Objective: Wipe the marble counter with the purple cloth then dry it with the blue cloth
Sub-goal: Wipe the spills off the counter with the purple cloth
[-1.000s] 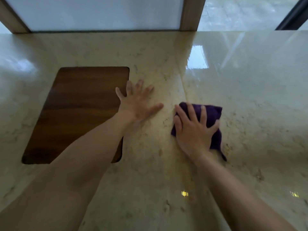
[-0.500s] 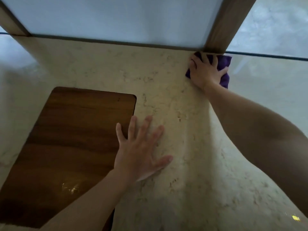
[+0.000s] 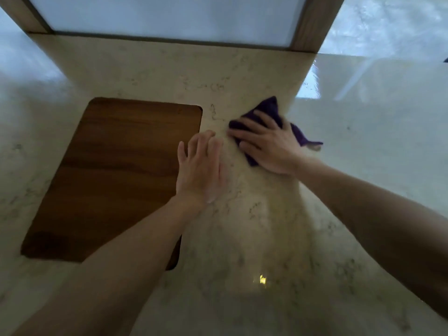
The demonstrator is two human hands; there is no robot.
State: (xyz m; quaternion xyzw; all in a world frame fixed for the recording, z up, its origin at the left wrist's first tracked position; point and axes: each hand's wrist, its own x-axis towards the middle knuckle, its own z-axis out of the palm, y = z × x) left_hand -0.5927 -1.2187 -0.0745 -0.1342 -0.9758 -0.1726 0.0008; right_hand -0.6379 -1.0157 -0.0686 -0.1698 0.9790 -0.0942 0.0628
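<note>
Right of centre, the right hand (image 3: 269,144) presses spread fingers flat on the purple cloth (image 3: 268,111); the left hand (image 3: 200,169) lies open on the marble counter (image 3: 242,226) beside the wooden inset (image 3: 114,173). Best keep even pressure — overlapping strokes (no blue cloth visible).

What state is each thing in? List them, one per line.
purple cloth: crumpled, pressed flat on the counter under the right hand.
right hand: fingers spread, pressing the cloth.
left hand: flat, resting on the counter beside the board.
marble counter: glossy, reflecting light.
wooden board: lying flat, bare.
</note>
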